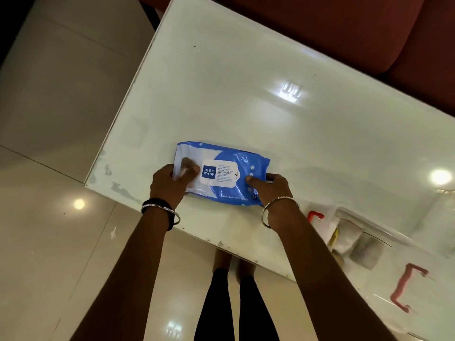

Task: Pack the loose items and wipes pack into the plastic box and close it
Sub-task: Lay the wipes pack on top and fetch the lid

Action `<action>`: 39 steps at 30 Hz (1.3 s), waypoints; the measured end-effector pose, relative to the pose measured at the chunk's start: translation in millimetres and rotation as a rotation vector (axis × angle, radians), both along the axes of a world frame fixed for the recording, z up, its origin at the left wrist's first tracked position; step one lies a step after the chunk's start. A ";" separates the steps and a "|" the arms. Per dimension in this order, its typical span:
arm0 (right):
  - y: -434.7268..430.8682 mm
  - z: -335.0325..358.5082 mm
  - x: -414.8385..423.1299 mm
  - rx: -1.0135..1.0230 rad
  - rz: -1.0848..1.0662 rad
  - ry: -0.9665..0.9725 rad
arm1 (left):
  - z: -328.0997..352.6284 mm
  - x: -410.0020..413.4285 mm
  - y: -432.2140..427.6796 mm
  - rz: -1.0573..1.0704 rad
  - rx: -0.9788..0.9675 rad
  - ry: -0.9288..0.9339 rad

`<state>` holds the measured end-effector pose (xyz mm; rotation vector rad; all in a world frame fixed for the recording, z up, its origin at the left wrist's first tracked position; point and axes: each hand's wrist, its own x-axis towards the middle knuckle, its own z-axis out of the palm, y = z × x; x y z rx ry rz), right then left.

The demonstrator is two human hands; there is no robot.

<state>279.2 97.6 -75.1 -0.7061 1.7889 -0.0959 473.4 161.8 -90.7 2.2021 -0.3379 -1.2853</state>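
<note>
Wipes pack (222, 174): lying flat on the desk (246, 94) near its front edge, long axis running left to right. I am pinching one short end in my left hand (170, 184) and the other in my right hand (273, 190), each grip pressed onto the wrapper. Plastic box (364, 242): sitting to my right, nearer my right hand, blurred, so I judge the carry is going rightward.

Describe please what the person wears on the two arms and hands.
Both forearms are bare, with no sleeves and no gloves. The left hand has at its wrist a thin silver-coloured bangle next to a black band. The right hand has one thin metal bangle at its wrist. No rings can be made out.
</note>
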 end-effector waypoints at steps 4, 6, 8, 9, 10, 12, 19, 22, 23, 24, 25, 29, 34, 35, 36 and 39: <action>-1.1 8.3 -8.1 0.014 0.027 -0.072 | 6.1 -2.3 4.4 0.077 -0.079 0.126; 0.4 17.8 -15.9 -0.008 0.019 -0.101 | 13.4 -5.8 7.9 0.087 -0.114 0.203; 4.0 31.4 -25.1 -0.071 -0.012 -0.128 | 24.1 -10.7 11.7 0.087 -0.160 0.300; 6.6 39.7 -31.3 -0.116 -0.029 -0.134 | 30.4 -15.1 12.3 0.087 -0.183 0.343; 9.6 47.7 -38.5 -0.174 -0.041 -0.130 | 37.0 -20.7 12.3 0.082 -0.202 0.374; 15.5 64.4 -56.6 -0.287 -0.074 -0.116 | 49.9 -35.7 10.9 0.054 -0.237 0.403; 42.6 101.3 -141.3 -0.331 -0.485 -0.281 | 81.9 -112.4 2.7 -0.047 -0.345 0.540; 59.4 111.7 -186.3 -0.342 -0.620 -0.421 | 90.0 -149.7 -2.5 -0.153 -0.339 0.602; 64.9 114.8 -199.8 -0.342 -0.653 -0.458 | 92.4 -160.7 -3.0 -0.223 -0.333 0.593; 72.6 115.5 -215.8 -0.352 -0.682 -0.464 | 94.6 -173.4 -2.8 -0.315 -0.321 0.563; 79.6 118.0 -229.5 -0.350 -0.716 -0.458 | 96.5 -186.6 -1.9 -0.389 -0.305 0.547; 112.2 114.9 -270.8 -0.305 -0.857 -0.344 | 100.0 -235.3 6.6 -0.435 -0.187 0.539; 134.6 88.8 -286.2 -0.326 -0.808 0.090 | 92.0 -278.4 14.9 -0.667 -0.030 0.161; 134.7 83.0 -287.0 -0.342 -0.784 0.174 | 90.4 -283.9 14.0 -0.728 -0.028 0.059; 134.1 77.4 -286.4 -0.354 -0.763 0.236 | 89.6 -288.4 12.2 -0.762 -0.036 -0.020; 128.3 62.1 -280.3 -0.371 -0.701 0.396 | 88.4 -298.5 6.3 -0.823 -0.031 -0.243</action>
